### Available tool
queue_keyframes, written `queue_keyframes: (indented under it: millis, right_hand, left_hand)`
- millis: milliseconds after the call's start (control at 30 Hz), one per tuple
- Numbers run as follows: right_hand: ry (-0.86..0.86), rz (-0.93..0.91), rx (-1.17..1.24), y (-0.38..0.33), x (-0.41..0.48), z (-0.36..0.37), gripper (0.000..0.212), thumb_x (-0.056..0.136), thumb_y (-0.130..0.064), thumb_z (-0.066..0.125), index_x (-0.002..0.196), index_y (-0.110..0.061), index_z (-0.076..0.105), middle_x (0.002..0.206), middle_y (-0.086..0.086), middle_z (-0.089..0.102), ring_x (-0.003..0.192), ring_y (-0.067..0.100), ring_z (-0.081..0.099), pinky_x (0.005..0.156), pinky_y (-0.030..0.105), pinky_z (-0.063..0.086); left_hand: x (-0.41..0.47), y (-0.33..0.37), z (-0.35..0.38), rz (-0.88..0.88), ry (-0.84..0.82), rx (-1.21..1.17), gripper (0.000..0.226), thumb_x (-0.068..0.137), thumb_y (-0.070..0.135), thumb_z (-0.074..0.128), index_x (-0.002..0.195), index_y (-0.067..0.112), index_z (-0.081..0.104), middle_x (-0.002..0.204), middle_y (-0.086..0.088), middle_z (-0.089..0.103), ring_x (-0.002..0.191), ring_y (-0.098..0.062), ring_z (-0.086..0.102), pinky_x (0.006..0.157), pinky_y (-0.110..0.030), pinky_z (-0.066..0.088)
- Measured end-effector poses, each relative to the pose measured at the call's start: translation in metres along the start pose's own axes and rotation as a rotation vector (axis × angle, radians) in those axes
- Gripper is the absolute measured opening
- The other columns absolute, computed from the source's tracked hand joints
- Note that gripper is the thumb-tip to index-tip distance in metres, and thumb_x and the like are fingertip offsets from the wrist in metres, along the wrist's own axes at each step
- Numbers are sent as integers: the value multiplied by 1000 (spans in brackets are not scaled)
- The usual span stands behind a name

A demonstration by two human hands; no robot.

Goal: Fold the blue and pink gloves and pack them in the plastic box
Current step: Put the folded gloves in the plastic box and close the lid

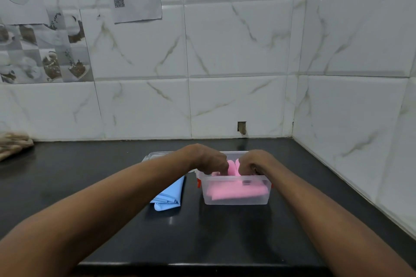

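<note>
A clear plastic box (236, 200) stands on the black counter, right of centre. The folded pink glove (238, 192) lies inside it, with a loose part sticking up between my hands. My left hand (206, 159) and my right hand (254, 162) both reach down into the box, fingers curled on the pink glove. The blue glove (168, 195) lies folded on the counter just left of the box, partly under my left forearm.
The box's clear lid (155, 155) lies behind my left wrist. A brownish cloth (13, 144) sits at the far left by the wall. Tiled walls close the back and right sides of the black counter (90, 175).
</note>
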State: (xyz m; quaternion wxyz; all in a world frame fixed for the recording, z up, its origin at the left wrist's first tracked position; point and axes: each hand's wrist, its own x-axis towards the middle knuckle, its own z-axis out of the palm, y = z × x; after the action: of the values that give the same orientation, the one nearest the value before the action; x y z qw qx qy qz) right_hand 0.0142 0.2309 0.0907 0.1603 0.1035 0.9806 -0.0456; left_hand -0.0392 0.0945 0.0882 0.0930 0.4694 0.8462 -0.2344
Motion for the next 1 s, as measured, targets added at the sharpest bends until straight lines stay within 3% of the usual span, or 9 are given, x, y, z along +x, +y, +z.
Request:
queue_keyframes:
  millis: [100, 200, 300, 367, 567, 667, 767, 867, 1000]
  right_hand:
    - [-15, -3, -103, -1, 0, 0, 40, 91, -12, 51, 130, -7, 61, 107, 7, 58, 89, 18, 52, 93, 30, 49]
    - [23, 6, -154, -6, -5, -3, 37, 90, -15, 61, 126, -6, 63, 106, 8, 60, 90, 23, 55, 88, 30, 48]
    - [309, -84, -213, -5, -13, -4, 32, 85, -14, 71, 116, -8, 66, 116, 9, 66, 104, 26, 65, 77, 33, 50]
    - [479, -216, -296, -1, -13, -4, 24, 89, -4, 59, 112, -7, 65, 115, 11, 66, 105, 28, 64, 73, 33, 48]
    - [253, -297, -191, 10, -1, 5, 49, 90, 4, 48, 134, -15, 60, 132, 7, 62, 108, 24, 63, 88, 31, 51]
    - [165, -255, -211, 18, 10, 10, 38, 93, -6, 49, 129, -13, 62, 121, 7, 64, 88, 18, 58, 73, 26, 44]
    - [113, -208, -287, 14, 20, 15, 31, 96, -18, 51, 124, -9, 61, 115, 8, 65, 88, 17, 54, 77, 28, 42]
    - [82, -212, -280, 10, 24, 16, 38, 94, -19, 55, 131, -9, 55, 125, 8, 62, 96, 19, 54, 82, 30, 42]
    - [168, -225, -358, 13, 19, 11, 28, 88, -12, 65, 115, -6, 65, 102, 9, 63, 87, 20, 59, 83, 32, 51]
  left_hand:
    - [2, 3, -2, -3, -5, -102, 37, 91, 0, 52, 122, 14, 69, 112, -8, 70, 87, -20, 57, 78, -31, 46]
    - [0, -4, -3, -84, 204, -271, 22, 87, 14, 65, 106, 11, 74, 102, -4, 74, 86, -18, 63, 83, -34, 53]
    - [-2, -6, 7, -162, 334, -322, 35, 80, 29, 76, 107, 8, 69, 97, -4, 69, 82, -19, 59, 75, -31, 50]
    - [-1, -1, 13, -159, 340, -312, 39, 81, 31, 74, 112, 8, 66, 100, -5, 66, 89, -23, 59, 74, -29, 45]
    - [7, 12, 8, -128, 79, -290, 64, 92, 24, 64, 149, 15, 37, 142, -8, 49, 125, -28, 51, 108, -43, 42]
    - [7, 15, 2, -117, -27, -276, 49, 95, 21, 58, 141, 11, 47, 135, -10, 55, 116, -28, 54, 101, -39, 44]
    - [9, 17, -3, -128, -85, -284, 38, 96, 21, 56, 132, 9, 55, 129, -11, 60, 116, -27, 56, 100, -40, 45]
    - [13, 18, -3, -148, -74, -319, 37, 95, 16, 58, 131, 6, 56, 128, -14, 61, 112, -27, 58, 98, -39, 48]
    - [13, 19, 5, -169, 107, -329, 47, 92, 14, 62, 138, 12, 52, 133, -10, 60, 115, -25, 58, 101, -38, 47]
